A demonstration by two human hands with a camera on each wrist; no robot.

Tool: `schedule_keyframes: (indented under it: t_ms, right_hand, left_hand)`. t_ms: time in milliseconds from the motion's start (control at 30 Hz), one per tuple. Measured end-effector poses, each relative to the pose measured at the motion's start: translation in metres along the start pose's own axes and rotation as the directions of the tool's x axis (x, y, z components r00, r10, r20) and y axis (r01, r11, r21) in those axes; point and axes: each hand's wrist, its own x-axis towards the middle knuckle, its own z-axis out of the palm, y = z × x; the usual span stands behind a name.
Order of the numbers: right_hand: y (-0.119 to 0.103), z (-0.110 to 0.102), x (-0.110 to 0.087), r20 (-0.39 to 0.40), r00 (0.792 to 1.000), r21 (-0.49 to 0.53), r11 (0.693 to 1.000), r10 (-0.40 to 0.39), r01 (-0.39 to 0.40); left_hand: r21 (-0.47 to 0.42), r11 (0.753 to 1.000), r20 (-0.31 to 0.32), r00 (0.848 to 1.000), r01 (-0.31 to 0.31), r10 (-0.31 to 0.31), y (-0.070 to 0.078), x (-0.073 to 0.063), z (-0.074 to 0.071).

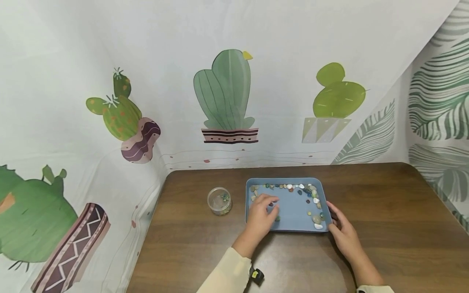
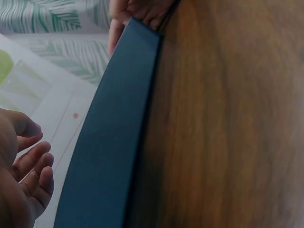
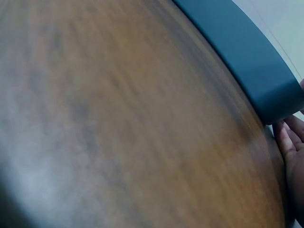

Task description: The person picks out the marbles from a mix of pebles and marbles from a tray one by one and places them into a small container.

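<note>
A blue rectangular tray lies on the wooden table, with small coloured pebbles mostly along its back and right sides. My left hand is over the tray's left part, fingers loosely bent and thumb apart. In the left wrist view, that hand shows nothing between its fingers, beside the tray wall. My right hand holds the tray's front right corner, fingers along the right side and thumb near the front. The right wrist view shows its fingers at the bottom of that corner.
A round clear container with a few greenish pebbles inside stands left of the tray. The brown wooden table extends to both sides. Behind it hangs a white cloth printed with cacti. A black strap device sits at my left sleeve.
</note>
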Motion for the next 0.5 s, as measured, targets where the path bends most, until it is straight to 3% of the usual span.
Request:
schedule_keyframes:
  t_ms: [233,500]
  right_hand:
    - [-0.001,0.000,-0.001,0.012,0.999,-0.004,0.999,0.032,-0.031]
    - [-0.003,-0.003,0.000,0.020,0.998,-0.016,0.998,0.061,-0.061]
  left_hand:
    - [0.072,0.997,0.096,0.995,-0.029,0.022,0.010,0.000,0.021]
    - [0.110,0.993,0.176,0.984,-0.054,0.034,0.020,0.009,0.045]
